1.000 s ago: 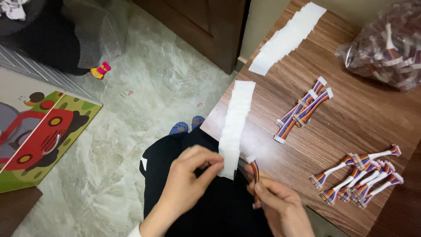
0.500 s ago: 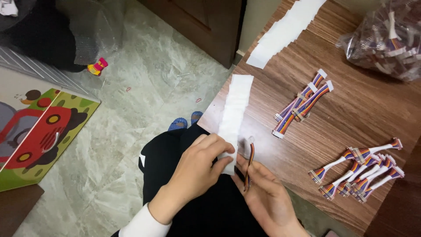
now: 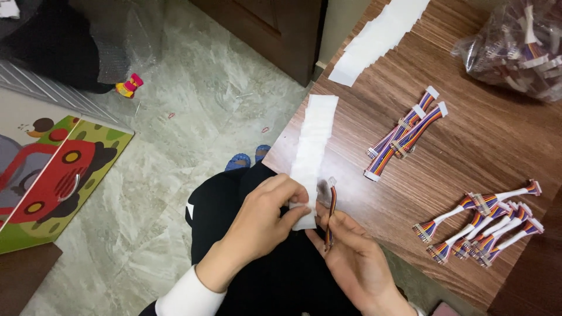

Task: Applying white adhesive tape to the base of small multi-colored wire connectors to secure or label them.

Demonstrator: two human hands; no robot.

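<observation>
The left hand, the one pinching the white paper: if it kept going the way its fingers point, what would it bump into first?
Probably the rainbow cable held in the right hand. The left hand points rightward across the white strip, and that cable lies just beyond it, though depth is hard to judge.

a floor (image 3: 193, 123) of pale grey-green marbled tiles fills the middle of the view, lit softly and evenly. a dark brown wooden door (image 3: 275, 29) stands at the top, with a strip of cream wall (image 3: 339, 26) just beside it. to the right runs a brown wood-grain table (image 3: 486, 140). at the left edge lies a colourful play mat (image 3: 52, 181) showing a red cartoon car on green, and a small red and yellow toy (image 3: 129, 85) sits on the tiles near it. a dark wooden corner (image 3: 23, 278) shows at the bottom left.
</observation>
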